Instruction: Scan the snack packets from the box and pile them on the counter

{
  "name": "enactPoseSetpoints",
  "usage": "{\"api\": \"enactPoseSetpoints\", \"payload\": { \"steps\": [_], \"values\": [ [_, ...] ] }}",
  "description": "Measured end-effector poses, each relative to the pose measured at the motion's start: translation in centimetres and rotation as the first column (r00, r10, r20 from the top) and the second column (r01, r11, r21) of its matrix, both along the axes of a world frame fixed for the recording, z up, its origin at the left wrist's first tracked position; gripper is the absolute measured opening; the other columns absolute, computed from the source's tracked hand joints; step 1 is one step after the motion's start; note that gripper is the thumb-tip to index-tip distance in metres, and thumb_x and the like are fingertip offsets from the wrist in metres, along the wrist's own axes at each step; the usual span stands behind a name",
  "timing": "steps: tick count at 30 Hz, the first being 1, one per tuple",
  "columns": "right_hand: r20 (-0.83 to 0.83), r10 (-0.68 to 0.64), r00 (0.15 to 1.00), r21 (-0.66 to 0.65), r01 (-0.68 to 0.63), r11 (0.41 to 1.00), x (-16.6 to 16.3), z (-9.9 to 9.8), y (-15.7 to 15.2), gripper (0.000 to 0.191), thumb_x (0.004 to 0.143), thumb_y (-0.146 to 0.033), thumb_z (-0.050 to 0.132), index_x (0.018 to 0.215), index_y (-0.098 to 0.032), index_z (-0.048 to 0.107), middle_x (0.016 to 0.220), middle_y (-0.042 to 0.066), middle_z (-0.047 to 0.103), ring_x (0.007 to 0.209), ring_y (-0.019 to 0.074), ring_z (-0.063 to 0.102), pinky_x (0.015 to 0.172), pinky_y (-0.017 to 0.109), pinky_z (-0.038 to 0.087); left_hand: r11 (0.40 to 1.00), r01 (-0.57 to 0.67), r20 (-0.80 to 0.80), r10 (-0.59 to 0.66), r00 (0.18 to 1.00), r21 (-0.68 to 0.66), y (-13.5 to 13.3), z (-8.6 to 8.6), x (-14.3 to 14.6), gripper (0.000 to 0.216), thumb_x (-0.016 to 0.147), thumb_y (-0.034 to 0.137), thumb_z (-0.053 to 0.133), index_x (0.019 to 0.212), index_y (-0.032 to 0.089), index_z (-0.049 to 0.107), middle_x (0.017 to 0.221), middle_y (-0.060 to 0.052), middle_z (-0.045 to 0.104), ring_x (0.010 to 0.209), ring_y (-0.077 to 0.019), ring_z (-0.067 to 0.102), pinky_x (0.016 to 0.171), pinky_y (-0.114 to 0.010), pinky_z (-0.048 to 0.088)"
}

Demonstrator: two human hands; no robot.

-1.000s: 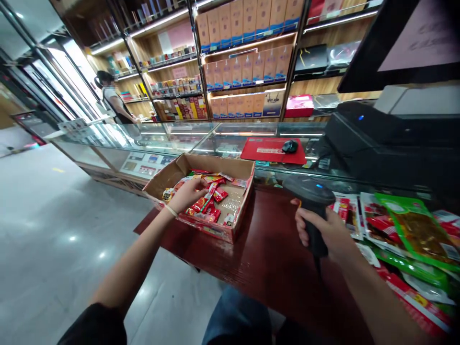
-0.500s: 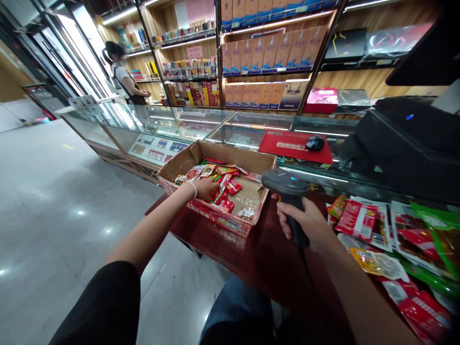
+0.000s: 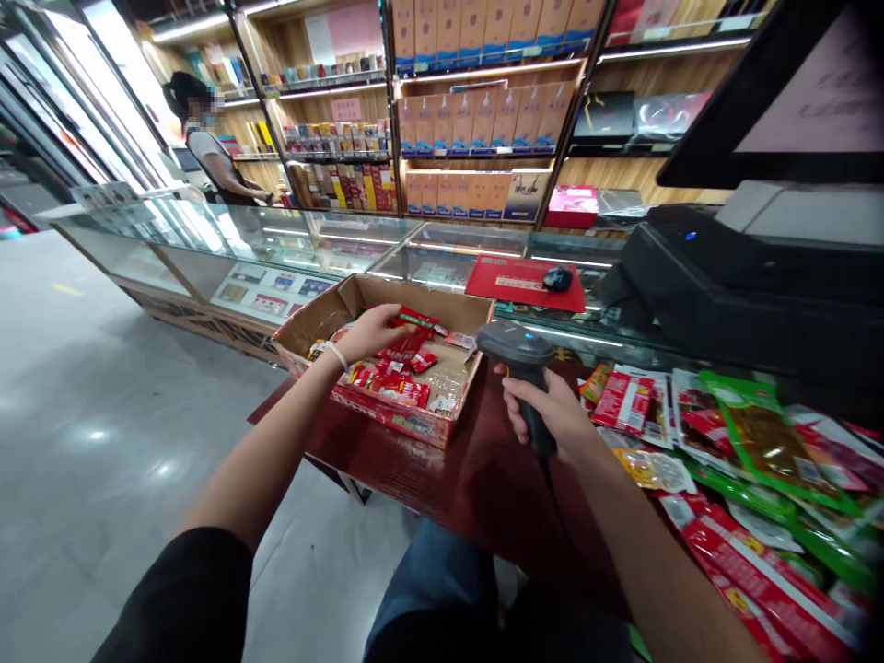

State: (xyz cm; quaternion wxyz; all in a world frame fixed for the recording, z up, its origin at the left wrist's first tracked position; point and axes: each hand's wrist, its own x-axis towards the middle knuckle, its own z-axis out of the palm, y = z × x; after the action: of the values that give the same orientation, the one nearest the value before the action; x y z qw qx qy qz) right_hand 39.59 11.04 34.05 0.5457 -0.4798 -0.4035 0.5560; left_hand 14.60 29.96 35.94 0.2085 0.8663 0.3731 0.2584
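My left hand (image 3: 373, 333) is over the cardboard box (image 3: 393, 426), its fingers closed on a red snack packet (image 3: 409, 343) lifted above the others. Several small red packets (image 3: 397, 389) lie loose on the bottom of the box. In my right hand (image 3: 545, 414) is a black barcode scanner (image 3: 519, 350), gripped by its handle, with a small blue light lit on top. Its head is beside the box's right edge, and a cord hangs from the handle.
Snack bags (image 3: 746, 460) are heaped on the dark red table (image 3: 476, 479) to my right. Beyond stands a glass counter (image 3: 324, 241) with a red mat (image 3: 511, 281) and a computer mouse (image 3: 558, 278). A black machine (image 3: 746, 285) is at right; another person (image 3: 219, 166) stands far left.
My left hand has risen out of the packets with a red one in its fingers. My right hand still holds the scanner. The view has turned somewhat to the right.
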Motion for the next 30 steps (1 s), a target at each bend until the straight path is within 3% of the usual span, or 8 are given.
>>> {"api": "enactPoseSetpoints", "payload": {
  "steps": [2,6,9,12,17,21,25,30],
  "values": [
    [-0.018,-0.029,0.999,0.008,0.029,1.0,1.0,0.0,-0.6,0.036,0.076,-0.04,0.073,0.102,-0.02,0.057,0.057,-0.007,0.052,0.036,0.0087,0.045,0.032,0.021,0.041,0.997,-0.012,0.221,0.029,0.975,-0.076,-1.2,1.3,1.8,0.035,0.081,0.045,0.062,0.097,0.015,0.066,0.091,-0.004,0.069,0.08,-0.0171,0.06,0.074,-0.027,0.047],
    [-0.056,-0.118,0.991,0.034,0.12,0.992,3.6,-0.2,-2.3,0.035,0.077,-0.039,0.072,0.103,-0.021,0.057,0.057,-0.008,0.052,0.037,0.0089,0.046,0.032,0.02,0.041,0.947,0.086,0.571,0.112,0.813,-0.309,-4.5,3.0,6.3,0.038,0.079,0.047,0.067,0.099,0.015,0.062,0.083,-0.004,0.068,0.068,-0.0152,0.063,0.061,-0.026,0.052],
    [-0.07,-0.193,0.979,0.057,0.197,0.979,5.9,-0.3,-4.1,0.034,0.077,-0.038,0.072,0.103,-0.022,0.057,0.057,-0.008,0.051,0.037,0.0085,0.045,0.033,0.02,0.04,0.869,0.249,0.684,0.132,0.717,-0.428,-7.4,3.3,10.1,0.04,0.078,0.047,0.069,0.102,0.016,0.06,0.076,-0.002,0.067,0.06,-0.0135,0.062,0.051,-0.024,0.053],
    [-0.067,-0.274,0.96,0.07,0.278,0.958,8.5,-0.8,-6.0,0.03,0.078,-0.038,0.071,0.098,-0.021,0.058,0.057,-0.008,0.051,0.037,0.0085,0.045,0.033,0.02,0.04,0.786,0.4,0.745,0.112,0.657,-0.471,-10.3,2.5,13.8,0.042,0.075,0.044,0.073,0.104,0.017,0.058,0.082,-0.002,0.069,0.061,-0.0127,0.064,0.048,-0.021,0.054],
    [-0.077,-0.409,0.909,0.063,0.414,0.908,12.8,-2.2,-8.3,0.026,0.078,-0.04,0.071,0.078,-0.021,0.053,0.058,-0.006,0.052,0.039,0.0081,0.045,0.034,0.02,0.041,0.621,0.576,0.802,0.149,0.578,-0.531,-13.7,-1.0,19.2,0.04,0.074,0.038,0.075,0.104,0.016,0.062,0.096,-0.004,0.07,0.079,-0.0151,0.068,0.066,-0.027,0.06],
    [-0.126,-0.465,0.876,0.053,0.474,0.879,15.5,-3.2,-8.4,0.028,0.076,-0.041,0.072,0.089,-0.021,0.057,0.058,-0.008,0.052,0.039,0.008,0.044,0.033,0.02,0.041,0.504,0.622,0.796,0.294,0.529,-0.599,-14.9,-4.8,22.5,0.032,0.073,0.031,0.076,0.098,0.014,0.066,0.101,-0.006,0.071,0.096,-0.0173,0.067,0.091,-0.037,0.056],
    [-0.15,-0.486,0.861,0.055,0.498,0.866,16.6,-4.2,-8.0,0.033,0.075,-0.042,0.072,0.096,-0.022,0.057,0.057,-0.008,0.052,0.038,0.0078,0.044,0.033,0.02,0.04,0.421,0.637,0.763,0.374,0.527,-0.646,-14.5,-8.4,24.2,0.035,0.071,0.021,0.076,0.104,0.02,0.065,0.107,-0.004,0.07,0.105,-0.0161,0.065,0.103,-0.037,0.047],
    [-0.163,-0.461,0.872,-0.006,0.467,0.884,16.6,-5.6,-8.1,0.03,0.077,-0.042,0.071,0.094,-0.022,0.057,0.058,-0.008,0.052,0.038,0.0077,0.044,0.033,0.019,0.04,0.221,0.682,0.703,0.401,0.588,-0.697,-12.6,-12.3,24.2,0.032,0.072,0.017,0.073,0.101,0.022,0.059,0.11,-0.005,0.07,0.111,-0.0203,0.065,0.104,-0.039,0.046]
  ]
}}
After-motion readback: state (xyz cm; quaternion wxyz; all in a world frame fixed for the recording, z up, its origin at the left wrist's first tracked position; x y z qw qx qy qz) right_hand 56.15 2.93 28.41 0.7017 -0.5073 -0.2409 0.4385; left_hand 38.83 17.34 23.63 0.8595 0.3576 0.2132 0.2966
